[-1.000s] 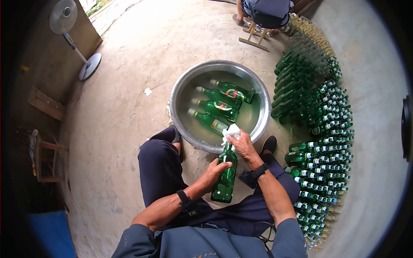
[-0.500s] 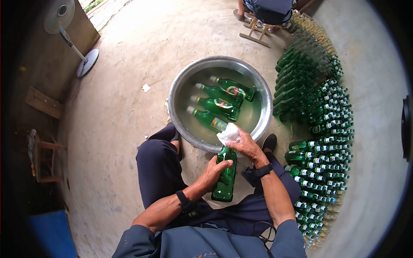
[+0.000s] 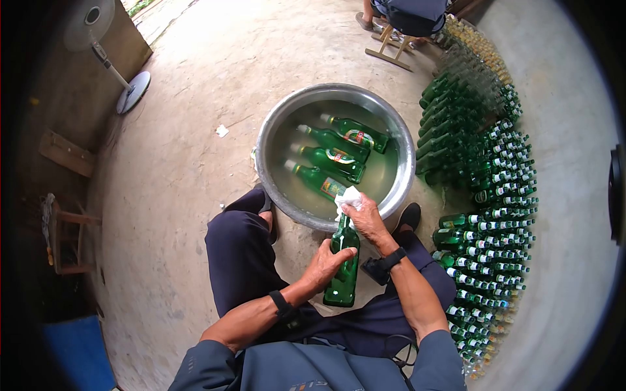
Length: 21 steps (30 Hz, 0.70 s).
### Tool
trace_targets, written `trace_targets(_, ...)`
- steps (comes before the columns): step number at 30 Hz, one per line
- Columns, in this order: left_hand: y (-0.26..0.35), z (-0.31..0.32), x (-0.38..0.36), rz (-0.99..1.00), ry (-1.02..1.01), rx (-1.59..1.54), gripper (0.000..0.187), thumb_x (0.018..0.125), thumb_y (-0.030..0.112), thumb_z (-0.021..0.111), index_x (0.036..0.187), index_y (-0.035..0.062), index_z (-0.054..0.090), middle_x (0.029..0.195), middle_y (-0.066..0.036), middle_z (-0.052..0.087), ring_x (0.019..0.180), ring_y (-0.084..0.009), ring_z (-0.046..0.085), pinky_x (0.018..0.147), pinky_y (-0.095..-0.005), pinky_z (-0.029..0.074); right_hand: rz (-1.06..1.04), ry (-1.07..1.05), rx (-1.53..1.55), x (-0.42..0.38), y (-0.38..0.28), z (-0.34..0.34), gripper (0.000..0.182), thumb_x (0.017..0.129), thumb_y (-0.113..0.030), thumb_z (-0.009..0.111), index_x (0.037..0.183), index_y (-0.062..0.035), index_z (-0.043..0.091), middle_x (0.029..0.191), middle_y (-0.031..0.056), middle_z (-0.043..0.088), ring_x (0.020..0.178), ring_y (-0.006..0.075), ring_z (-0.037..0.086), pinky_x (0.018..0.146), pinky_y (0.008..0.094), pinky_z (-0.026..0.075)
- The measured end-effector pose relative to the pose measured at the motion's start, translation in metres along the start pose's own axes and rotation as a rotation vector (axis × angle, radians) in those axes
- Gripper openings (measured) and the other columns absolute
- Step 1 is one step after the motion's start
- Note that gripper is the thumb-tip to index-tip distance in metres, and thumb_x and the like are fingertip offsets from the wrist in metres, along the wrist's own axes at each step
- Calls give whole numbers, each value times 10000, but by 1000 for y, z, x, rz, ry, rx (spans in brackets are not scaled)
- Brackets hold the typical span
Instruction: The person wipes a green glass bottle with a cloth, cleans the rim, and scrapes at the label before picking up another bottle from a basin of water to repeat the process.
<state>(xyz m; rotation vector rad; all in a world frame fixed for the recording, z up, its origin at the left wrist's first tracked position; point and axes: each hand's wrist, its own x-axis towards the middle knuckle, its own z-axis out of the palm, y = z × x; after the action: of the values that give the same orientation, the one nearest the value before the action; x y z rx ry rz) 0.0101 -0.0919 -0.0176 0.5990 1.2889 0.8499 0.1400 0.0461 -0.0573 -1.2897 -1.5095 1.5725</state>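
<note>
My left hand [image 3: 328, 264] is wrapped round the body of a green glass bottle [image 3: 340, 287], which stands nearly upright between my knees with its neck toward the basin. My right hand [image 3: 366, 220] is closed on a white cloth [image 3: 347, 198] around the top of the bottle, so the mouth is hidden. Just beyond is a wide metal basin [image 3: 268, 186] of cloudy water. Several green bottles lie in it, among them a labelled bottle [image 3: 339, 158] in the middle and a bottle [image 3: 319, 181] closest to the cloth.
Many green bottles [image 3: 479, 225] are stacked along the wall on my right. A pedestal fan [image 3: 114, 70] stands at the far left, and a wooden stool [image 3: 75, 238] at the left. A person [image 3: 407, 13] sits at the back on a wooden-framed seat [image 3: 390, 58].
My right hand and the cloth have shifted slightly on the bottle's neck, and the cloth is bunched differently. The bottle has moved a little to the right.
</note>
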Motion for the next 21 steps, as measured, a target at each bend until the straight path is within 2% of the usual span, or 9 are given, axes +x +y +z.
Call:
trace_targets(4, 6, 5, -1, 1, -10, -118, 609, 849, 427, 752, 1173, -33, 519, 946, -117, 616, 804, -186, 653, 684, -334, 562, -12, 52, 33, 5, 16, -2, 273, 937, -105, 687, 1163, 35, 624, 1039, 98, 721, 932, 171, 669, 846, 320, 538)
trace_targets(6, 4, 5, 2, -24, -77, -245, 596, 872, 403, 719, 1266, 8, 508, 979, -72, 592, 818, -155, 623, 706, -320, 546, -53, 122, 8, 5, 20, -2, 275, 949, -127, 682, 1167, 31, 626, 1034, 97, 720, 915, 168, 671, 830, 318, 542)
trace_targets(8, 7, 6, 2, -7, -88, -297, 538, 881, 370, 718, 1226, 11, 514, 964, -78, 601, 799, -163, 633, 686, -325, 551, -91, 191, -17, 4, 14, -3, 279, 961, -149, 676, 1172, 28, 628, 1029, 96, 720, 899, 165, 673, 815, 317, 546)
trace_targets(10, 12, 6, 0, 10, -91, -354, 481, 889, 336, 717, 1186, 14, 519, 949, -84, 609, 779, -171, 644, 666, -330, 556, -11, 272, 166, 6, 7, -6, 274, 976, -186, 673, 1154, 20, 635, 1001, 95, 715, 847, 147, 673, 760, 306, 557)
trace_targets(11, 14, 6, -1, 24, -103, -374, 467, 893, 326, 712, 1190, 21, 520, 949, -83, 610, 777, -172, 644, 671, -329, 556, 22, 283, 240, 10, 5, -7, 306, 995, -220, 663, 1181, 13, 594, 991, 101, 691, 801, 159, 688, 684, 294, 569)
trace_targets(14, 15, 5, 0, 39, -100, -409, 447, 897, 312, 704, 1194, 33, 522, 947, -81, 609, 775, -172, 642, 675, -327, 556, 143, 383, 462, 4, -26, -12, 353, 1012, -239, 644, 1233, 10, 525, 1008, 106, 662, 774, 192, 706, 605, 296, 567)
trace_targets(16, 14, 5, 2, 40, -86, -424, 441, 898, 308, 702, 1195, 36, 522, 945, -79, 608, 775, -173, 640, 675, -328, 555, 29, 459, 465, 12, -17, -19, 361, 1016, -244, 641, 1259, -23, 492, 1039, 107, 641, 757, 190, 706, 550, 279, 545)
trace_targets(19, 16, 3, 3, 66, -65, -431, 435, 898, 305, 698, 1192, 37, 521, 938, -75, 602, 774, -171, 632, 667, -334, 556, -50, 478, 386, 16, -15, -24, 456, 967, -209, 693, 1327, -25, 482, 1045, 105, 640, 850, 220, 702, 660, 309, 573)
trace_targets(21, 18, 3, 2, 62, -66, -475, 420, 898, 307, 691, 1180, 43, 525, 936, -72, 596, 771, -167, 622, 663, -335, 553, -254, 326, -109, 16, -18, -26, 661, 878, -197, 756, 1429, -13, 442, 1156, 169, 624, 979, 285, 676, 832, 373, 567)
